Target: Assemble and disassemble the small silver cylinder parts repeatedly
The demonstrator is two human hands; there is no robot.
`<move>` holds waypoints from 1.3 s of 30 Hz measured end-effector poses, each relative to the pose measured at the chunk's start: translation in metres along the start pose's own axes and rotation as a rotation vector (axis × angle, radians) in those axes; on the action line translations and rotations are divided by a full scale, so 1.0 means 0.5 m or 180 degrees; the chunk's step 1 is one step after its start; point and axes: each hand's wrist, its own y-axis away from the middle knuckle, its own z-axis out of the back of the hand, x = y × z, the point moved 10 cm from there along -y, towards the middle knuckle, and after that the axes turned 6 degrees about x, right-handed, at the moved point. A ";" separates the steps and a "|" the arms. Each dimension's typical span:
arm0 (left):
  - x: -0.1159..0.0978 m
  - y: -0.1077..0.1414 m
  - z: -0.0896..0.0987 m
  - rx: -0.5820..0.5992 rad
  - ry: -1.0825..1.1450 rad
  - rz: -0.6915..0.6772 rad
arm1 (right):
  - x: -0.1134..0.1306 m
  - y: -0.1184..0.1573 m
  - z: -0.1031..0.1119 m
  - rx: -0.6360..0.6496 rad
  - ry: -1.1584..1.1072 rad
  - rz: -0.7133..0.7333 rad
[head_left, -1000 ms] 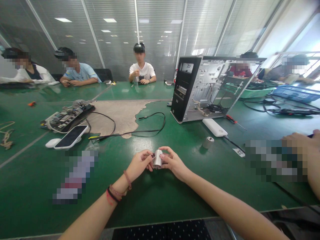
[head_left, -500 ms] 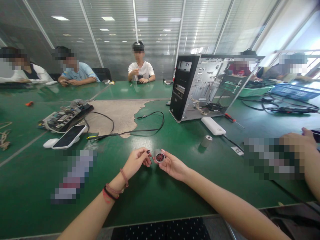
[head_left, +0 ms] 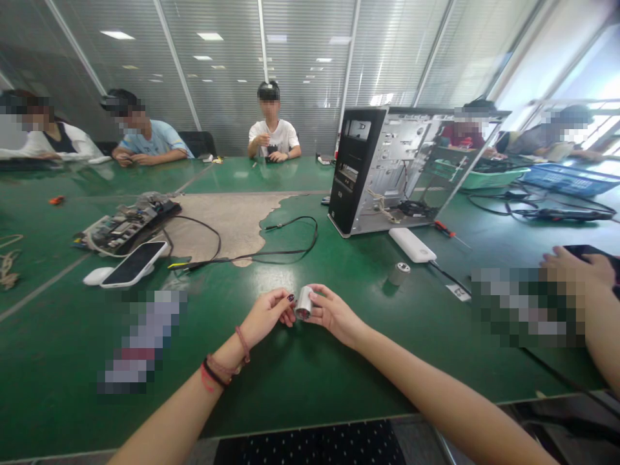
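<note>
Green workbench [head_left: 290, 387] carries an open computer case [head_left: 356, 171] and a white power bank [head_left: 412, 245], with a small metal cylinder [head_left: 399, 274] just beside it. Nearer the front edge, left hand [head_left: 265, 316] and right hand [head_left: 334, 321] grasp a silver metal cylinder [head_left: 303, 303] between their fingers.

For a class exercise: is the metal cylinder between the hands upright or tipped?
Tipped: the metal cylinder leans, its dark end turned down, between the left hand and the right hand.

Metal cylinder [head_left: 303, 303] between hands [head_left: 265, 316] [head_left: 335, 315], computer case [head_left: 372, 171] behind
</note>
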 end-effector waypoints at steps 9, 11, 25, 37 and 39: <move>-0.064 0.024 -0.022 -0.0024 -0.1450 -0.0646 | 0.112 0.058 -0.077 0.0187 0.3521 0.1907; -0.076 0.030 -0.026 -0.0024 -0.1701 -0.0777 | 0.112 0.067 -0.093 0.0266 0.3905 0.2078; -0.093 0.041 -0.041 -0.0097 -0.2425 -0.1054 | 0.096 0.061 -0.081 0.0200 0.3836 0.2004; -0.086 0.044 -0.049 -0.0062 -0.2656 -0.1045 | 0.133 0.095 -0.120 0.0286 0.4153 0.2447; -0.086 0.043 -0.048 -0.0093 -0.2672 -0.0998 | 0.135 0.096 -0.119 0.0244 0.4159 0.2469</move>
